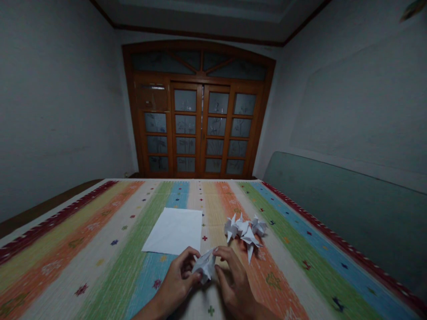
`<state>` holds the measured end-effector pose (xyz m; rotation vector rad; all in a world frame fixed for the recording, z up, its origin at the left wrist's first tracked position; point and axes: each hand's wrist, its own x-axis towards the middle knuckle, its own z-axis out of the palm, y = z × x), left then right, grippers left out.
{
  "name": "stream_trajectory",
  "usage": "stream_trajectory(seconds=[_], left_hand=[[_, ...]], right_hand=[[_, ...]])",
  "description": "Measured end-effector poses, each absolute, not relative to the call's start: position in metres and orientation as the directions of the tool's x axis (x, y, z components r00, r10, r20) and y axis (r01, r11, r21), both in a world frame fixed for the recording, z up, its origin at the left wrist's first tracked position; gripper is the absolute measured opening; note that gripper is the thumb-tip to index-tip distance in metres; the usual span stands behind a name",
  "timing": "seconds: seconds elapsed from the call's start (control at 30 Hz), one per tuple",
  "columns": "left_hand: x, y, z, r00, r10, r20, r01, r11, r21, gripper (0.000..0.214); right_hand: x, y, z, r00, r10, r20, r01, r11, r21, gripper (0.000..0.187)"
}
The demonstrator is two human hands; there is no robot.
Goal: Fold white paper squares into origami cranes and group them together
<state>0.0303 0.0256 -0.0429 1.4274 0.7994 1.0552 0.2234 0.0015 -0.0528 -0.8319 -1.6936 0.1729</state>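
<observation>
Between my two hands is a small folded piece of white paper [204, 265], an origami piece with creased, angled faces. My left hand [182, 278] pinches its left side, thumb at the lower edge and fingers curled behind. On the other side, my right hand [233, 280] holds its upper right corner with the index finger and thumb. Just beyond my left hand lies a flat stack or sheet of white paper [175, 231]. Several finished-looking white origami figures [245, 229] with pointed tips sit in a cluster beyond my right hand.
A striped, colourful cloth [110, 249] covers the table. Along the right side stands a pale green padded backrest [333, 191]. Wooden doors with glass panes [202, 129] close off the far end, and plain walls flank both sides.
</observation>
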Motion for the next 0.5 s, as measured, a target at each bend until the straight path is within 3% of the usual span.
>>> stream_trajectory(seconds=[0.13,0.5], left_hand=[[0.0315,0.0257,-0.0454,0.379,0.911,0.163,-0.096,-0.136,0.986,0.038],[0.0307,0.0248,-0.0496,0.401,0.892,0.208,-0.038,-0.211,0.977,0.031]], right_hand=[[0.2243,0.0035,-0.0565,-0.063,0.624,0.779,0.471,0.706,-0.528,0.042],[0.2254,0.0073,-0.0611,-0.044,0.661,0.749,0.477,0.673,-0.565,0.029]])
